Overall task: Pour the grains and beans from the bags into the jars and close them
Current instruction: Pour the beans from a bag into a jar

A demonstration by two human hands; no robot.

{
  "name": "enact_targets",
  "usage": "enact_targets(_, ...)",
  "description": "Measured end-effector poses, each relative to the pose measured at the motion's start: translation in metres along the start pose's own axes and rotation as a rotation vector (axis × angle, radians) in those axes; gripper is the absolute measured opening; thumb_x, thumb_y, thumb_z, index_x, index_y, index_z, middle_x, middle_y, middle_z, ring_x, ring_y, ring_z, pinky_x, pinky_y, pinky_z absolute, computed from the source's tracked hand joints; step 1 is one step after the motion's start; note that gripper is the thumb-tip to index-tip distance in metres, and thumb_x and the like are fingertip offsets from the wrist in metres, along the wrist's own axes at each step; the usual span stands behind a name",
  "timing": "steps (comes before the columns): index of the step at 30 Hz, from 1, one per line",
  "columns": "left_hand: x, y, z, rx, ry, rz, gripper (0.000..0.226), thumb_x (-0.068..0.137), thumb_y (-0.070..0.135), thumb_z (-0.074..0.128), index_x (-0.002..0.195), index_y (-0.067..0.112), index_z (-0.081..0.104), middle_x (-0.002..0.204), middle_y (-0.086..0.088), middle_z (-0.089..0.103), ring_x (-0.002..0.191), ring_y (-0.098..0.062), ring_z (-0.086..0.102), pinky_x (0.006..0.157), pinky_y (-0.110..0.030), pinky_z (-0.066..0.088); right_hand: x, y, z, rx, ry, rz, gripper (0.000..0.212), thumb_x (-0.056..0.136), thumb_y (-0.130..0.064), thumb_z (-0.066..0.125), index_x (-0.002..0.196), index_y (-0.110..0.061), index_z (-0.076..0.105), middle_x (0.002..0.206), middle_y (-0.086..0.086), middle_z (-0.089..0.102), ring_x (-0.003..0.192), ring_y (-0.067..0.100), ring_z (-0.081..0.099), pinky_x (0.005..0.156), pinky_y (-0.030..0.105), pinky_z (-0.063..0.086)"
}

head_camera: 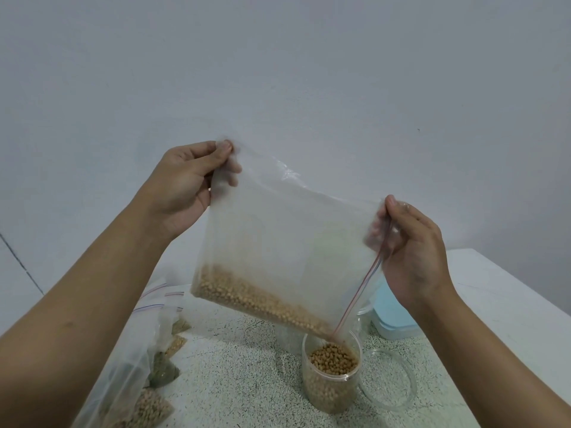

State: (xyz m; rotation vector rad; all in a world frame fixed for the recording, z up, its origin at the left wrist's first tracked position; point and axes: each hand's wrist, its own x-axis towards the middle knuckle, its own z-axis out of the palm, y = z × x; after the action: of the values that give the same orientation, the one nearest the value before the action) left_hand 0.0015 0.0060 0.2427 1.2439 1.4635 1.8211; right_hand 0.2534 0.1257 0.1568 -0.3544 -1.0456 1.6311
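Tipping a clear zip bag (284,230) over the jar (332,393), the person has it stretched between both hands. The left hand (182,183) pinches the raised corner, the right hand (414,248) pinches the zip edge, and the lowest corner hangs just above the jar's mouth.

The risk, to my eye, sits at that corner. The tan beans (256,301) lie banked along the bag's low side. If the left hand lifts too fast, they could rush down together, miss the narrow mouth and scatter over the speckled table (247,381). The jar looks close to full, so it may overflow before the bag empties. A brush from the bag could also tip it, since nobody steadies it.

The jar stands open near the table's front edge, with the same beans nearly to its rim. Just right of it lies a clear round piece (392,406), a lid or another jar, I cannot tell. Pale blue lids (392,313) are stacked toward the far right corner. More zip bags (145,366) of grains lie along the left edge.
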Motion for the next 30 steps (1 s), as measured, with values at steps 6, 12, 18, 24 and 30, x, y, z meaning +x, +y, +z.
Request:
enact_targets(6,-0.002,0.0,0.002,0.015,-0.022,0.0,0.023,0.102,0.022,0.057,0.086,0.008,0.067,0.072,0.0,0.067,0.067,-0.013,0.059,0.073,-0.025,0.049,0.0,-0.002,-0.002,-0.005,0.0,0.005,0.013,0.09,-0.022,0.063,0.079,-0.015,0.063,0.069,-0.005,0.06,0.06,0.007,0.058,0.056,0.021,0.05)
enact_targets(12,-0.005,0.003,0.003,0.007,-0.032,0.013,0.02,0.099,0.022,0.059,0.087,0.009,0.067,0.074,0.001,0.068,0.065,-0.013,0.059,0.077,-0.028,0.046,-0.002,-0.001,-0.005,-0.026,0.006,0.016,0.013,0.09,-0.024,0.063,0.08,-0.015,0.063,0.069,-0.003,0.058,0.059,0.008,0.056,0.057,0.022,0.05)
enact_targets(18,-0.007,0.005,0.001,0.016,-0.03,0.016,0.02,0.098,0.022,0.059,0.086,0.009,0.068,0.074,0.001,0.068,0.064,-0.013,0.059,0.078,-0.03,0.046,-0.003,0.002,-0.003,-0.02,-0.006,0.023,0.014,0.089,-0.024,0.063,0.08,-0.014,0.061,0.067,-0.002,0.057,0.058,0.01,0.054,0.056,0.022,0.049)
enact_targets(24,-0.009,0.006,-0.003,0.044,-0.027,0.021,0.024,0.1,0.022,0.057,0.084,0.007,0.066,0.071,0.001,0.066,0.066,-0.014,0.057,0.08,-0.032,0.044,-0.004,0.006,-0.001,-0.016,-0.012,0.028,0.014,0.085,-0.026,0.065,0.08,-0.014,0.063,0.069,-0.002,0.057,0.059,0.01,0.055,0.056,0.023,0.049)
enact_targets(30,-0.011,0.007,-0.006,0.048,-0.013,0.026,0.022,0.1,0.021,0.057,0.086,0.008,0.067,0.072,0.002,0.067,0.064,-0.012,0.058,0.077,-0.03,0.045,-0.005,0.009,0.004,-0.007,-0.002,0.012,0.015,0.084,-0.027,0.066,0.081,-0.013,0.062,0.068,-0.003,0.057,0.059,0.009,0.055,0.056,0.021,0.049)
